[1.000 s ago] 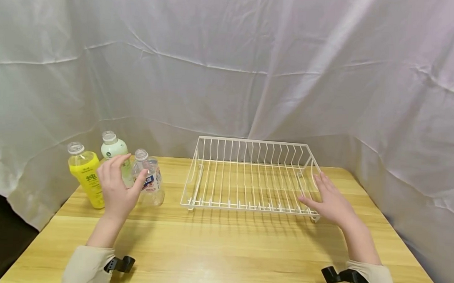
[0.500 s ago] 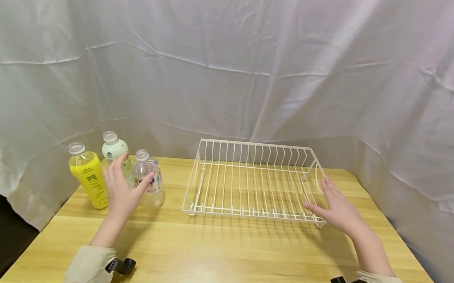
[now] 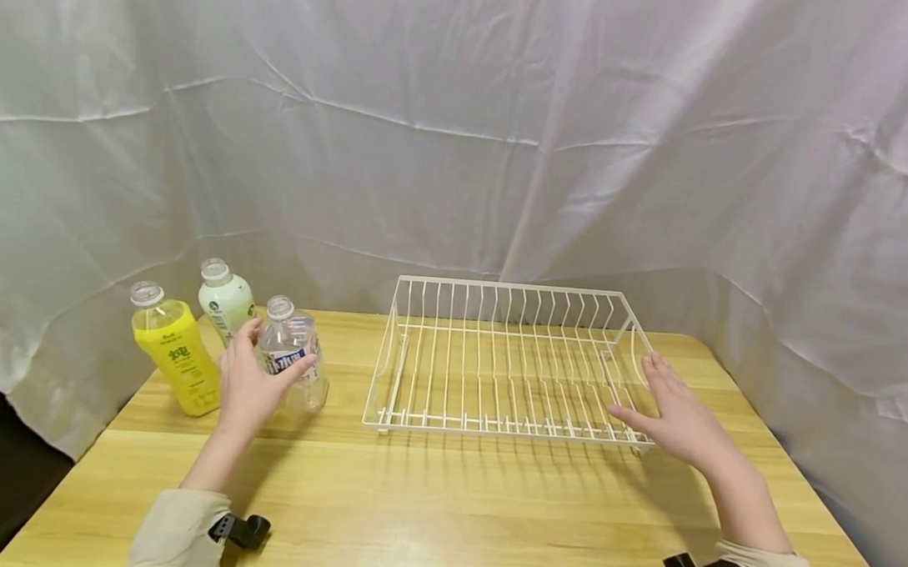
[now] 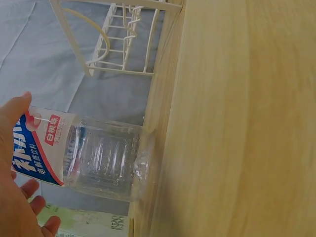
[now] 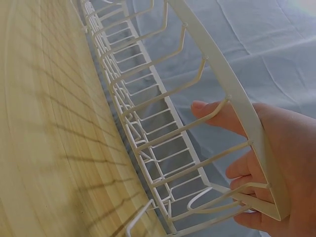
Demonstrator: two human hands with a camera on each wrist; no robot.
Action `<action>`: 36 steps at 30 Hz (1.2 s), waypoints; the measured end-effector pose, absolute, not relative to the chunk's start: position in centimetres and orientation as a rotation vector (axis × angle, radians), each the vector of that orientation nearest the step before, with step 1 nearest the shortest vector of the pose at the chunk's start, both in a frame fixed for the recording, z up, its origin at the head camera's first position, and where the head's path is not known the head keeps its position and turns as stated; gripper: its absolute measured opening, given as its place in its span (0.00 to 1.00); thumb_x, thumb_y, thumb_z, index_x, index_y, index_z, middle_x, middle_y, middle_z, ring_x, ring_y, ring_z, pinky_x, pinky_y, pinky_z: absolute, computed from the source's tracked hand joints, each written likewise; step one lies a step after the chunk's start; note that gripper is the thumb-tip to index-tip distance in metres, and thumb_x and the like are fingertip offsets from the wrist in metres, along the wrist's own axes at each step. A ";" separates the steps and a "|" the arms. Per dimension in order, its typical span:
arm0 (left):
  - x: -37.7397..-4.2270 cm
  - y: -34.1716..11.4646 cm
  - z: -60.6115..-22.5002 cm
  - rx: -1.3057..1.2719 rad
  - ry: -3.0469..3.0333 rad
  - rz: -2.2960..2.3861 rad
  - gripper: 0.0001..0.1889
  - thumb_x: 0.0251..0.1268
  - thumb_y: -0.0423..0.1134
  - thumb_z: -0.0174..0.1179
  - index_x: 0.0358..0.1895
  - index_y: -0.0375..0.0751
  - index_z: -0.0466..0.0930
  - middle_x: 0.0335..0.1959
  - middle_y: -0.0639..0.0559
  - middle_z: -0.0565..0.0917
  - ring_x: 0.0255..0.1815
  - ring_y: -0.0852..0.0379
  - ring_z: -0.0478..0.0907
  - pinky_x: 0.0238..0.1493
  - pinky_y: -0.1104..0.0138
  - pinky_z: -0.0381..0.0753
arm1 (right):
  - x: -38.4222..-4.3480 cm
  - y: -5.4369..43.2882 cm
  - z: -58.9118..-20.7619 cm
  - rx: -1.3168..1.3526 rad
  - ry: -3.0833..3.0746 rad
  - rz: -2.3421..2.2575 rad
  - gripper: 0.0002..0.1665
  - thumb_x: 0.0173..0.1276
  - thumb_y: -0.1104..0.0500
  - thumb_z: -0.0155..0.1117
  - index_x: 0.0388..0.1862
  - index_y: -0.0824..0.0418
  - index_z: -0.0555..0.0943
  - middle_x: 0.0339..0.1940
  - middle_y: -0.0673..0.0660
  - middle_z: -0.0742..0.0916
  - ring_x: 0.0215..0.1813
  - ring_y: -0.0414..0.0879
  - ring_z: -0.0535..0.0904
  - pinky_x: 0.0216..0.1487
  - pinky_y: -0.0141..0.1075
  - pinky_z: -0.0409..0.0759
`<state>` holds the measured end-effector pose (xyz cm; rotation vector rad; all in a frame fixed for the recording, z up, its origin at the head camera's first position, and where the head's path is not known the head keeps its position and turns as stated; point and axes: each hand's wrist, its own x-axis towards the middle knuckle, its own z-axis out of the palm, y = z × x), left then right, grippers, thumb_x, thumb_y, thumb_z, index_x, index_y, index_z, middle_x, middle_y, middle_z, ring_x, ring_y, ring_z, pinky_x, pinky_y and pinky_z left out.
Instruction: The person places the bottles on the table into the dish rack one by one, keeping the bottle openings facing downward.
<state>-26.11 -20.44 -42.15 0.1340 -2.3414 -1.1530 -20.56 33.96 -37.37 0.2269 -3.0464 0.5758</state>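
In the head view my left hand [image 3: 251, 389] is around the near left side of a clear plastic bottle [image 3: 290, 344], which has a blue, white and pink label. The left wrist view shows the thumb [image 4: 17, 106] at the label's edge and loosely spread fingers along the other side of the upright bottle. My right hand [image 3: 685, 417] is at the near right corner of a white wire dish rack [image 3: 486, 431]. Its fingers lie along the side rail and its thumb reaches over the wires. The rack's rim [image 5: 237, 98] crosses in front of this hand in the right wrist view.
A yellow bottle [image 3: 177, 357] and a pale green bottle [image 3: 224, 296] stand at the far left, both uncapped. Wood-grain tabletop [image 3: 416, 507] runs beneath everything. Grey cloth [image 3: 427, 191] hangs behind and at the sides.
The left hand has moved right and slightly lower, bringing the thumb over the clear bottle's label. The rack has shifted slightly nearer and to the right, with the right hand at its corner.
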 end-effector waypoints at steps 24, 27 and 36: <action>-26.2 -20.5 -42.8 0.122 -2.405 -1.296 0.44 0.55 0.51 0.70 0.69 0.34 0.58 0.60 0.33 0.73 0.60 0.38 0.70 0.61 0.43 0.69 | -20.5 34.0 -37.3 0.200 -3.040 0.556 0.62 0.66 0.31 0.55 0.78 0.68 0.39 0.80 0.69 0.43 0.79 0.69 0.41 0.72 0.67 0.47; -26.2 -20.5 -42.7 0.122 -2.403 -1.303 0.43 0.55 0.50 0.70 0.69 0.34 0.59 0.59 0.33 0.73 0.59 0.38 0.71 0.60 0.44 0.70 | -20.5 34.0 -37.3 0.199 -3.035 0.554 0.61 0.66 0.31 0.55 0.78 0.68 0.40 0.80 0.68 0.43 0.79 0.70 0.41 0.72 0.67 0.47; -25.4 -20.0 -41.0 0.117 -2.372 -1.173 0.41 0.53 0.51 0.71 0.67 0.38 0.62 0.55 0.34 0.76 0.57 0.38 0.71 0.59 0.45 0.66 | -20.5 34.1 -37.3 0.208 -3.022 0.604 0.59 0.68 0.34 0.56 0.78 0.68 0.40 0.80 0.68 0.44 0.78 0.70 0.42 0.73 0.67 0.46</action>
